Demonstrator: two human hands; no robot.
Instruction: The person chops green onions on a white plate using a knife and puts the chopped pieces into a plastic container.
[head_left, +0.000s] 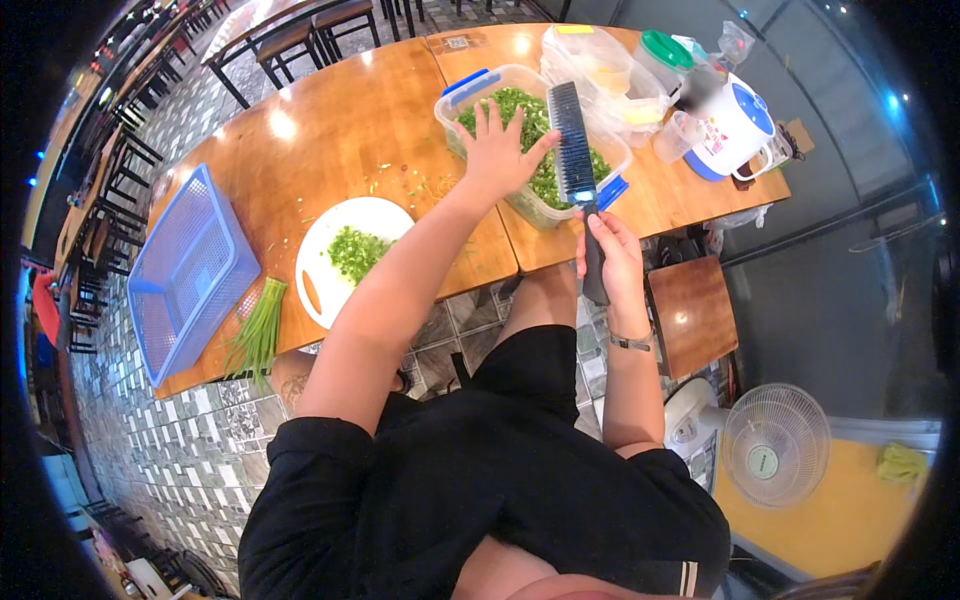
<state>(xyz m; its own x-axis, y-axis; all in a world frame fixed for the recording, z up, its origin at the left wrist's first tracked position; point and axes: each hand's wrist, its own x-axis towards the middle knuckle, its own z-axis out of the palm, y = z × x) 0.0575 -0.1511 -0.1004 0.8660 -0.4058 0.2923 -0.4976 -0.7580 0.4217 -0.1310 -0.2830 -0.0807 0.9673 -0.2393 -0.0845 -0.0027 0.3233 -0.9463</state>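
My left hand (499, 154) is spread palm-down over chopped green onions (514, 99) in a clear plastic container (551, 216) with blue clips. Whether the palm presses on them cannot be told; its thumb reaches to the edge of the knife's blade. My right hand (616, 251) grips the black handle of a kitchen knife (574, 135), whose broad, ridged dark blade stands out over the container. Left of my left forearm, more chopped green onion (356, 253) lies on a round white cutting board (386, 214). Uncut green onions (259, 326) lie at the table's near edge.
A blue plastic basket (244, 259) rests at the wooden table's (360, 112) left end. Clear containers (585, 56), a plastic cup (675, 137) and a white-and-blue jug (731, 131) crowd the right. Below are a wooden stool (694, 315) and a fan (776, 446).
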